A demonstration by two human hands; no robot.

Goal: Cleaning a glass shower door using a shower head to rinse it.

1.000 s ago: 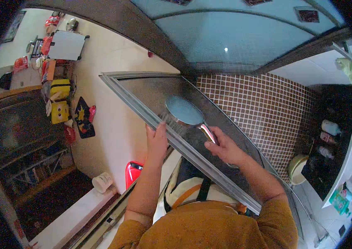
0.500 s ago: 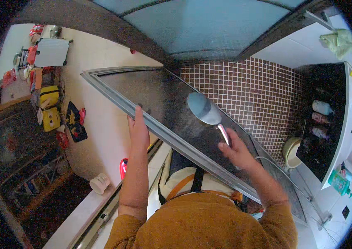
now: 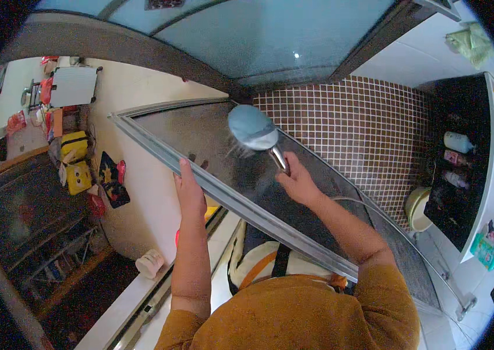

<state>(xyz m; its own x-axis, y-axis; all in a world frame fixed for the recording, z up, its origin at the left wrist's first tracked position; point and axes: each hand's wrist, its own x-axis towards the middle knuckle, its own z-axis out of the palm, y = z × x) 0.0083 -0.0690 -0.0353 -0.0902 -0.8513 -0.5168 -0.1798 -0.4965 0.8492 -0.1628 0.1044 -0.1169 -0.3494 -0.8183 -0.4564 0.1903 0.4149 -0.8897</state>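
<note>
Head view: right hand (image 3: pixel 298 182) grips shower head (image 3: pixel 251 129); left hand (image 3: pixel 190 189) clasps screen frame (image 3: pixel 241 201).

Home bathrm: tiled floor (image 3: pixel 369 122), shower head (image 3: pixel 251 128).

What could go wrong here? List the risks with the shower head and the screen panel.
1. The shower head sprays through the mesh of the screen panel; water may reach the room floor and the yellow bags beyond.
2. Only the left hand steadies the frame, so the wet panel could slip or tip.
3. The hose trails from the right hand and could snag.
</note>
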